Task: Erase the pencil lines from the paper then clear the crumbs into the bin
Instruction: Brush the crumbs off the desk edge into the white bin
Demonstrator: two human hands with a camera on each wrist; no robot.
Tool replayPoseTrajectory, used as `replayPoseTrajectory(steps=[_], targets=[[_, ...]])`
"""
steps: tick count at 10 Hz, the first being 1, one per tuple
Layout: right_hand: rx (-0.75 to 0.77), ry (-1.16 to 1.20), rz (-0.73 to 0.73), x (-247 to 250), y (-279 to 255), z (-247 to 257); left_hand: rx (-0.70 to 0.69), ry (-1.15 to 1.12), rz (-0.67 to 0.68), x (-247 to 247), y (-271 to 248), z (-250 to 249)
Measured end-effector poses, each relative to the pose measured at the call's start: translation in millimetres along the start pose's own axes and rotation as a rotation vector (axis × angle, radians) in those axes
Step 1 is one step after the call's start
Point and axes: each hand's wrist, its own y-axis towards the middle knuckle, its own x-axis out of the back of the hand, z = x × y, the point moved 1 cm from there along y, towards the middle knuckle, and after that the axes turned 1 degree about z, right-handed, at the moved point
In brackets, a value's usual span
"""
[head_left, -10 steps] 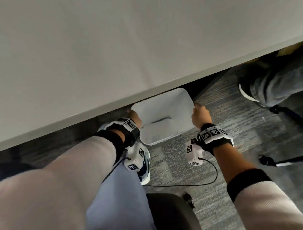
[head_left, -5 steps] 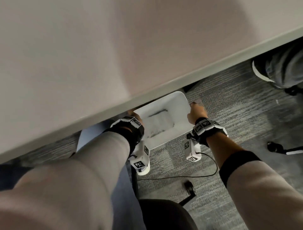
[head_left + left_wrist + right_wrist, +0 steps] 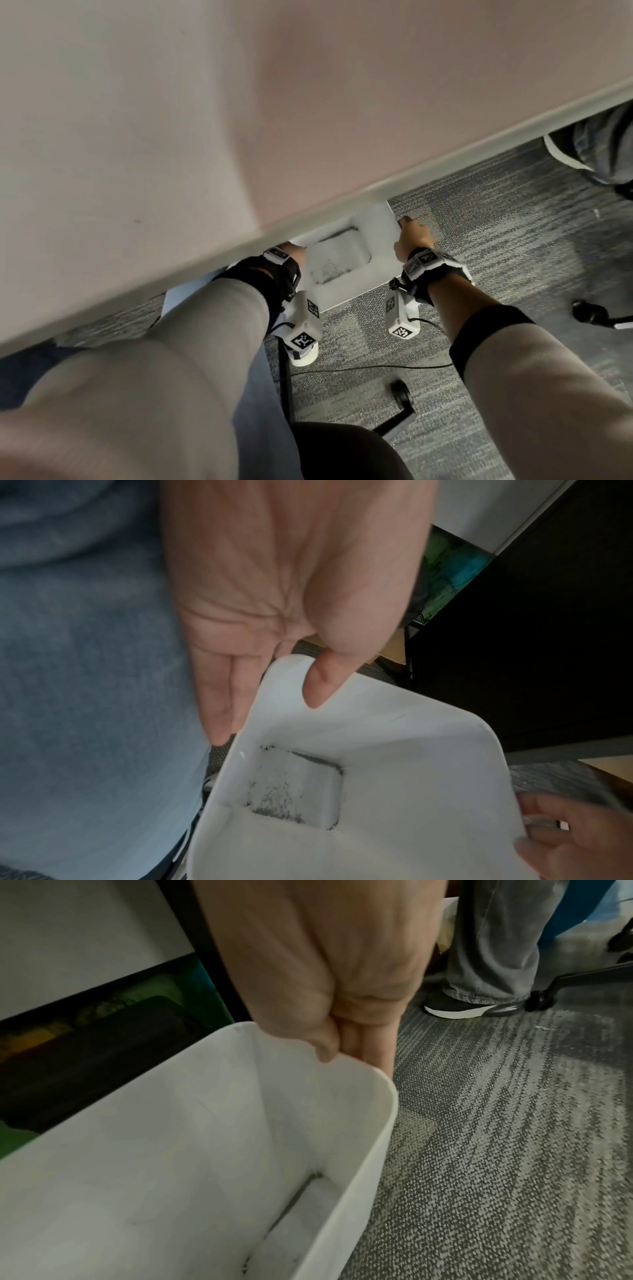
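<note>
A white rectangular bin (image 3: 376,233) sits partly under the table edge, with grey crumbs on its bottom (image 3: 284,796). My left hand (image 3: 294,251) grips its left rim, thumb inside the bin (image 3: 394,750) and fingers (image 3: 222,710) down the outside. On the opposite side my right hand (image 3: 412,234) pinches the rim of the bin (image 3: 205,1137), thumb over the edge and fingers outside; this right hand (image 3: 575,840) also shows in the left wrist view. The left hand (image 3: 270,699) and right hand (image 3: 349,1056) both hold firmly. No paper or eraser is in view.
The pale tabletop (image 3: 205,120) fills the upper view and overhangs the bin's far side. Grey carpet (image 3: 496,240) lies below. A chair caster (image 3: 400,394) and a thin cable (image 3: 359,368) are near my legs. Another person's shoe (image 3: 459,1008) and a second chair base (image 3: 592,315) are at the right.
Both hands keep their hold on the bin. The bin looks smaller and the table edge now covers more of its far side; the view has swung so the bin's bottom shows.
</note>
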Motion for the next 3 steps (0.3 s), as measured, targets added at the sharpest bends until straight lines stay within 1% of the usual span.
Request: replayPoseTrajectory(steps=[2,3], targets=[[0.004,0.025,-0.021,-8.2,-4.5,-10.1,-0.003,-0.103,0.027,-3.3,8.4,7.8],[0.011,0.048,-0.006,-6.3,-7.2,-13.4,0.001,-0.078,0.022,-2.2,8.7,9.2]])
